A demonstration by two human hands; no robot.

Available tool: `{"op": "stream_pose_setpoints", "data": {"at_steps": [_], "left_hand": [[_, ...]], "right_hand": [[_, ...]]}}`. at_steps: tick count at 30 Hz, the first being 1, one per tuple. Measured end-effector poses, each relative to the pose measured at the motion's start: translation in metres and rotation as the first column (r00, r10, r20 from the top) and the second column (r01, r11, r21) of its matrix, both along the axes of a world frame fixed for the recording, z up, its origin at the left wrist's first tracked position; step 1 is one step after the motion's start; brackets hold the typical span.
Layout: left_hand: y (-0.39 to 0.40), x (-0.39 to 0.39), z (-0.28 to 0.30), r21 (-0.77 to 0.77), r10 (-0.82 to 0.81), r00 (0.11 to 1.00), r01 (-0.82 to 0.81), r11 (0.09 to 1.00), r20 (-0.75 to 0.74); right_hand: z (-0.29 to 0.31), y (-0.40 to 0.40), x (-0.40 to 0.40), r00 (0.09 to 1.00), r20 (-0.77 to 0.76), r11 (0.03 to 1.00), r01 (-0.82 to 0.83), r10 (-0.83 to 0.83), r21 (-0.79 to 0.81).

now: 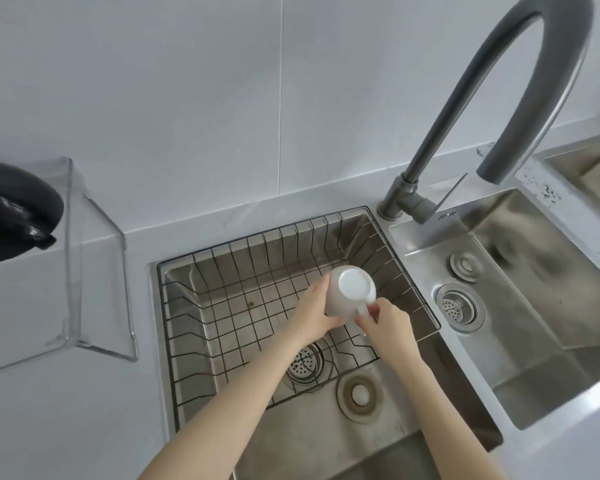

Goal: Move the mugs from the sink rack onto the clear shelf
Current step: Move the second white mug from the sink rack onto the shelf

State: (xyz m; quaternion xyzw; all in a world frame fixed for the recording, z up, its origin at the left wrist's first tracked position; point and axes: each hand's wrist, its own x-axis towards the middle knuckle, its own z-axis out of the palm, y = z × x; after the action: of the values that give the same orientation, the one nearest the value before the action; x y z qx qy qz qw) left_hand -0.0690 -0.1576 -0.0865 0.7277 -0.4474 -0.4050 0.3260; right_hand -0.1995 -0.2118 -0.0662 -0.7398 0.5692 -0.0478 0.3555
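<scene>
Both hands meet over the wire sink rack (222,306) and share one white mug (350,293). The left hand (314,313) cups the mug's body from the left side, fingers wrapped underneath and mostly hidden behind the cup. The right hand (388,323) pinches the handle (361,311) between thumb and fingers; the handle is largely covered by those fingers, so only a short white stretch shows. The mug is turned bottom-up toward the camera, its flat base facing the lens, so the mouth and inside cannot be seen. Whether its rim touches the rack wires or is lifted clear is hard to tell, since the hands block that part.

The rack sits inside the left basin of a steel sink (378,420), and through its grid a round drain strainer (303,365) shows, partly crossed by the left forearm. Just beside it in the basin floor lies a second round fitting (359,393). A tall grey faucet (499,109) rises behind the rack's far right corner and arches over the right basin, its top cut off by the frame edge; that basin holds another drain (459,306).

To the left, well apart from the hands, the clear shelf (97,258) stands on the pale countertop (66,410), its transparent panels hard to trace against the wall. A dark object (14,209) rests on it, cut off at the left edge and not identifiable.
</scene>
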Motion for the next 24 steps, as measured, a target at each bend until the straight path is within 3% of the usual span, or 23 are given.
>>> {"op": "stream_pose_setpoints", "data": {"at_steps": [8,15,20,24], "left_hand": [[0.0,0.005,-0.002,-0.008,0.103,0.995,-0.103,0.995,-0.01],[0.031,0.032,0.059,-0.104,0.208,0.973,-0.198,0.975,0.096],[0.084,0.066,0.139,-0.316,0.41,0.885,-0.334,0.888,0.218],[0.141,0.094,0.184,-0.437,0.586,0.788,-0.466,0.769,0.19]], "right_hand": [[0.007,-0.003,0.004,0.995,0.098,0.999,0.024,-0.026,0.021],[0.053,0.016,0.03,0.966,0.257,0.999,-0.007,0.018,-0.046],[0.131,0.052,0.074,0.887,0.429,0.978,-0.103,0.173,-0.183],[0.176,0.093,0.115,0.789,0.535,0.95,-0.2,0.301,-0.24]]}}
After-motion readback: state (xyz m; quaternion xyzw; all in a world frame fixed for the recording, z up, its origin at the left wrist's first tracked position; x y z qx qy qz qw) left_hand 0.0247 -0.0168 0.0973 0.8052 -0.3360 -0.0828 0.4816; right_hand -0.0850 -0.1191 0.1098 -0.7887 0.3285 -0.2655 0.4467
